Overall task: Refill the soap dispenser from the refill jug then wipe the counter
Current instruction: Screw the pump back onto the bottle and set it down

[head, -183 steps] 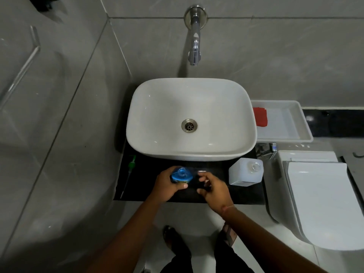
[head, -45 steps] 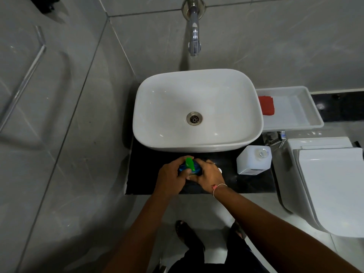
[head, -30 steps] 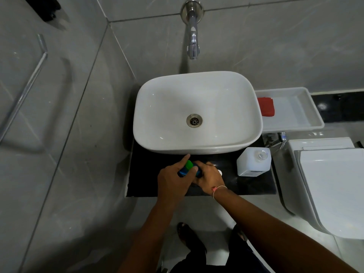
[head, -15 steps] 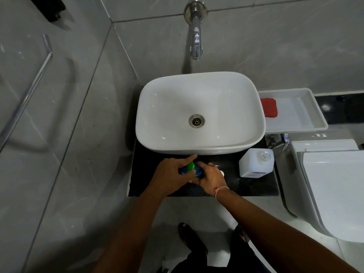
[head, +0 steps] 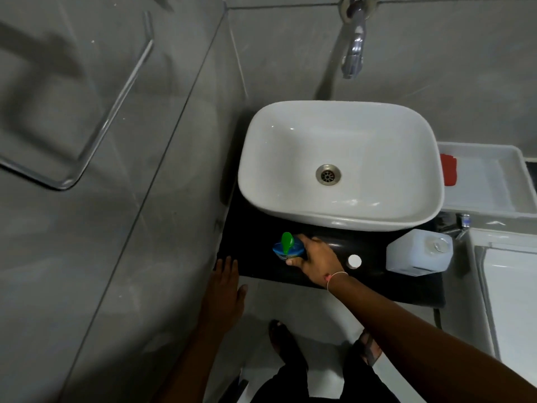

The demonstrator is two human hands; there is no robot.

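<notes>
A blue soap dispenser (head: 283, 250) with a green pump head stands upright on the black counter (head: 255, 228), in front of the white basin. My right hand (head: 315, 261) is wrapped around its right side. My left hand (head: 225, 282) hovers flat and open at the counter's front left corner, holding nothing. The translucent white refill jug (head: 418, 253) stands uncapped at the counter's right end. Its small round white cap (head: 354, 260) lies on the counter between the jug and my right hand.
The white basin (head: 279, 158) fills most of the counter, with a chrome tap (head: 353, 58) on the wall above. A white tray (head: 494, 181) to the right holds a red cloth (head: 449, 170). A toilet stands at far right, a towel rail on the left wall.
My left hand has let go of the dispenser and pulled back to the counter's front left corner. The right hand stays on the dispenser, whose green pump now sits on top.
</notes>
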